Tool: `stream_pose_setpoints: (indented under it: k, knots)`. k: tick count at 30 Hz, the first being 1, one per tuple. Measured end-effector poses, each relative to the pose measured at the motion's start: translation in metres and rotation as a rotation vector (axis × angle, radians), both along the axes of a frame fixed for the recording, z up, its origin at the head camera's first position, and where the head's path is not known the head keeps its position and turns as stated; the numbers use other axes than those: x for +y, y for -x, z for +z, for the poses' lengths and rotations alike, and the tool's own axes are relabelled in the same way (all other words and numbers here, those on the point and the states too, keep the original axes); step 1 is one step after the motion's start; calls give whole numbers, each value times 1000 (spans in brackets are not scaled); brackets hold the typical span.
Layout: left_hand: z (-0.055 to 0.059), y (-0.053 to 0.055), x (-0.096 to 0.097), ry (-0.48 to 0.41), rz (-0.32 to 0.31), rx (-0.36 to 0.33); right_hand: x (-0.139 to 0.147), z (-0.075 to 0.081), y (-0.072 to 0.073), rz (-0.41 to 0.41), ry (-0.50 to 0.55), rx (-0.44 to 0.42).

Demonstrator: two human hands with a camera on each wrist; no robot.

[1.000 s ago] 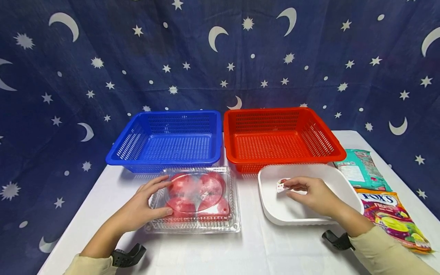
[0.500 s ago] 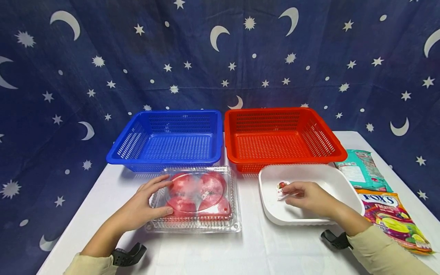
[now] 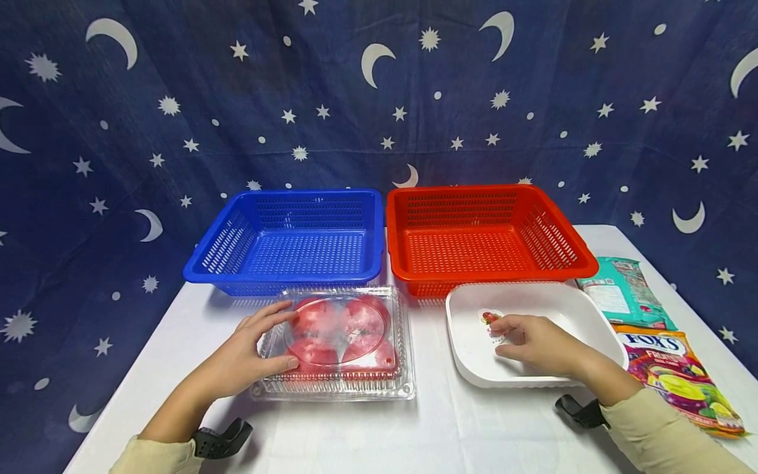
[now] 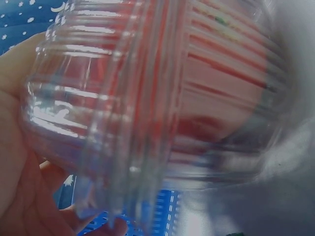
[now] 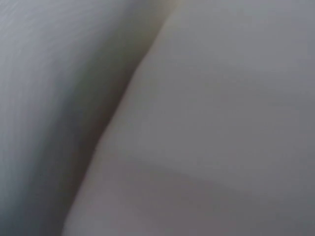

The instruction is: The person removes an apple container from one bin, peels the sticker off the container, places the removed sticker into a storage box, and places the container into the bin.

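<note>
A clear plastic clamshell box with red round fruit inside stands at the left front. My left hand rests at its left side, thumb and index finger spread over the lid. In the left wrist view the box's ridged wall fills the picture, with fingers past its lower edge. My right hand reaches into a white tray, fingertips right at a small white sticker-like piece printed with red fruit. Thumb and index finger are apart there; the fingertips cover part of it. The right wrist view is a grey blur.
A blue basket and a red basket stand side by side behind the box and tray. At the right lie a teal packet and an orange Fox's candy bag. A dark starry cloth hangs behind.
The small printed piece, earlier pinched in my right fingertips, has turned and shifted slightly right, showing more of its print. My right thumb has moved apart from the index finger. The left hand stays put.
</note>
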State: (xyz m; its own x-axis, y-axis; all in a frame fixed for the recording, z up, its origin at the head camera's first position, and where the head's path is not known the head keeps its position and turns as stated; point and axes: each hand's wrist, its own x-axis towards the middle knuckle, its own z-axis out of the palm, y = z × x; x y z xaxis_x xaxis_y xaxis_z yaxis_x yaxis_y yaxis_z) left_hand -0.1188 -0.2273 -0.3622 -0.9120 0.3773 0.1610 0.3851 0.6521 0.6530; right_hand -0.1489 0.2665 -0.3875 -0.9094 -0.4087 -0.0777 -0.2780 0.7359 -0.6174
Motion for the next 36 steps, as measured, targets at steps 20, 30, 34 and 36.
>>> stream_pose_setpoints:
  k: [20,30,34,36]
  knots:
    - [1,0,1,-3,3,-14,13,3,3,-1,-86,-21]
    - [2,-1,1,-12,-1,-11,18,7,1,-10,-103,-65]
    - [1,0,1,-14,-2,-10,18,8,-1,-3,-120,-73]
    - [0,0,1,-11,0,-11,18,9,-2,-3,-129,-91]
